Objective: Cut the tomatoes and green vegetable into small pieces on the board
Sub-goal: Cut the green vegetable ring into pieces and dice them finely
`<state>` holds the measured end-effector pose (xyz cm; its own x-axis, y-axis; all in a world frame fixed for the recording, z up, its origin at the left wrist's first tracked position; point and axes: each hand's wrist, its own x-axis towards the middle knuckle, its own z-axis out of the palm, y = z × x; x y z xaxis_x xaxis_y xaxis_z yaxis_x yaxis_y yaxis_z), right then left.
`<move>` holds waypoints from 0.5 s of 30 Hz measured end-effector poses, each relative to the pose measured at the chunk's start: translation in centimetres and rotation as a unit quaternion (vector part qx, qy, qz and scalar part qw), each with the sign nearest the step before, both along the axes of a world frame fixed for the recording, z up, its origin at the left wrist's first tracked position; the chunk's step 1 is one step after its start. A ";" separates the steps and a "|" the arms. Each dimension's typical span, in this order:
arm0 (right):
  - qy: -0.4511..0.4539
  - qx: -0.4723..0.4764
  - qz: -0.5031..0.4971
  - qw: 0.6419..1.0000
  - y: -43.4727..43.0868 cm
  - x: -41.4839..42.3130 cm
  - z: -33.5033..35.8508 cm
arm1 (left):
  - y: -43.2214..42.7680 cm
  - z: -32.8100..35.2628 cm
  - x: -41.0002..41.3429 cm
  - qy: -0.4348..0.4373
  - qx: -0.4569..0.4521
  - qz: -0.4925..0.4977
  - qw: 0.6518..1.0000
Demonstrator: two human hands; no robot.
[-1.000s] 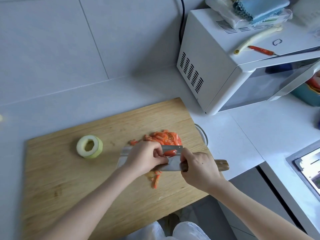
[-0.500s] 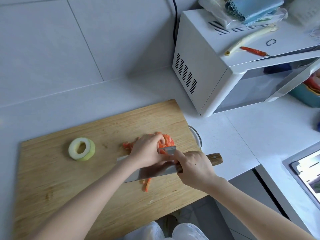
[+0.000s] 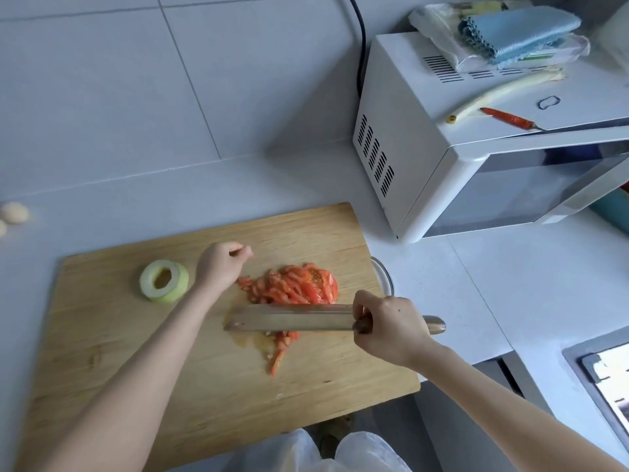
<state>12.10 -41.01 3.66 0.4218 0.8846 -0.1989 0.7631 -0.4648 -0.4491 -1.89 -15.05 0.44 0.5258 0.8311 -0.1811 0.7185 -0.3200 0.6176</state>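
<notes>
A heap of red tomato pieces (image 3: 296, 287) lies on the wooden cutting board (image 3: 136, 369), right of middle. A few strips (image 3: 279, 356) trail toward the near edge. My right hand (image 3: 388, 328) grips the wooden handle of a cleaver (image 3: 289, 318), whose blade lies across the near side of the heap. A pale green hollow vegetable ring (image 3: 164, 281) sits on the board's left part. My left hand (image 3: 221, 265) hovers between the ring and the tomato, fingers loosely curled, holding nothing.
A white microwave (image 3: 476, 158) stands at the back right with a blue cloth (image 3: 517, 28), a red chilli (image 3: 507, 119) and a pale stalk on top. A glass rim (image 3: 384, 277) peeks out beside the board's right edge. A sink corner (image 3: 602, 376) is at right.
My left hand has lifted off the cleaver blade and tomato and moved left toward the green ring. The cleaver now lies across the near side of the uncovered heap.
</notes>
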 end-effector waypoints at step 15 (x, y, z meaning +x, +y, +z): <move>0.410 -0.016 -0.165 0.897 6.6 -5.0 1.5 | 3.4 -2.2 -11.5 0.125 0.017 0.175 0.976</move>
